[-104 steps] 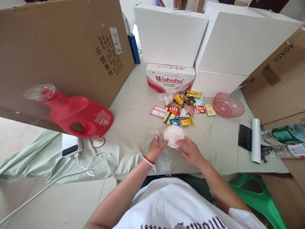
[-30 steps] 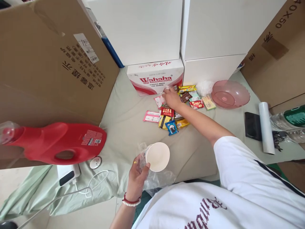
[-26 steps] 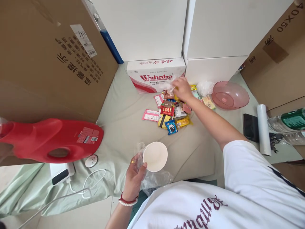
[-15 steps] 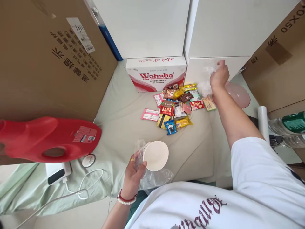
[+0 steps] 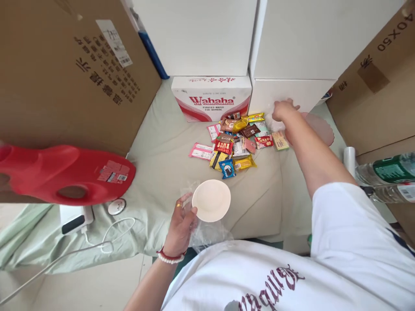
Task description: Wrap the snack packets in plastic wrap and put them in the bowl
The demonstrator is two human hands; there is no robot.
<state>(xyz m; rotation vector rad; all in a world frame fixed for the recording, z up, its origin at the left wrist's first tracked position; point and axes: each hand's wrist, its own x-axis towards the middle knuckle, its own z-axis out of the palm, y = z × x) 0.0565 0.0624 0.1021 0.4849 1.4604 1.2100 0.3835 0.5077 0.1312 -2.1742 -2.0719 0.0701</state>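
In my left hand point(image 5: 181, 222) is a white paper bowl point(image 5: 211, 201), its open mouth turned up toward me, the thumb at its rim. Clear plastic wrap point(image 5: 210, 233) hangs crumpled around and below the bowl. My right hand point(image 5: 285, 110) reaches far out to the low white panel, over a bunched clear plastic bag point(image 5: 275, 124). Its visible fingers are apart; its underside is hidden. Left of that hand lies a pile of wrapped snacks point(image 5: 231, 144), with a yellowish packet point(image 5: 280, 141) at the pile's right end.
Behind the snacks stands a Wahaha water carton point(image 5: 212, 101). A red jug point(image 5: 68, 172) and a large cardboard box point(image 5: 65, 86) are on the left. Right of my forearm are a pinkish translucent disc point(image 5: 319, 127), a white roll point(image 5: 349, 160) and plastic bottles point(image 5: 389, 168).
My right hand has come down and slightly left, and its fingers have loosened from the raised plastic. The bowl in my left hand has tipped so its inside shows more fully.
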